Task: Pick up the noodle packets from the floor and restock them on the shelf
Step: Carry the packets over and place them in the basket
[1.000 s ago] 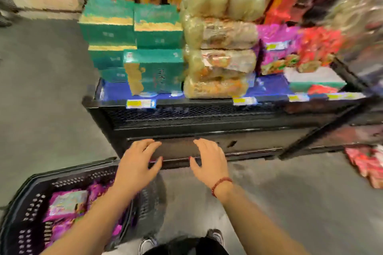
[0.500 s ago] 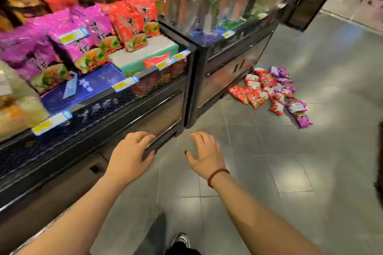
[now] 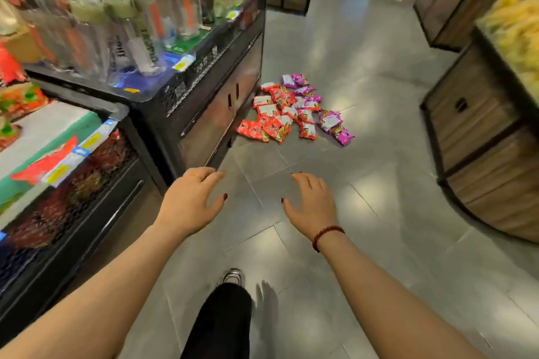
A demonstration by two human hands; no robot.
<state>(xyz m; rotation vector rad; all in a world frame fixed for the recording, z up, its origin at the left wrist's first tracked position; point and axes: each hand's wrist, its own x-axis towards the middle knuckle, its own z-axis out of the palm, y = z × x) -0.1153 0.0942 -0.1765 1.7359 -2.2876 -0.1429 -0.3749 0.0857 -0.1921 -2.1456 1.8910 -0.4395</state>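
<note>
As the packets (image 3: 294, 114) came nearer ahead, the left hand (image 3: 189, 204) and right hand (image 3: 313, 205) hung empty and apart, pickup seemingly next.

The noodle packets (image 3: 291, 114) lie flat in a loose, overlapping heap on the floor (image 3: 364, 183), just beside the base of the black shelf (image 3: 204, 114) at its far end. Red packets lie nearest the shelf, and purple ones lie on the side away from it.
</note>
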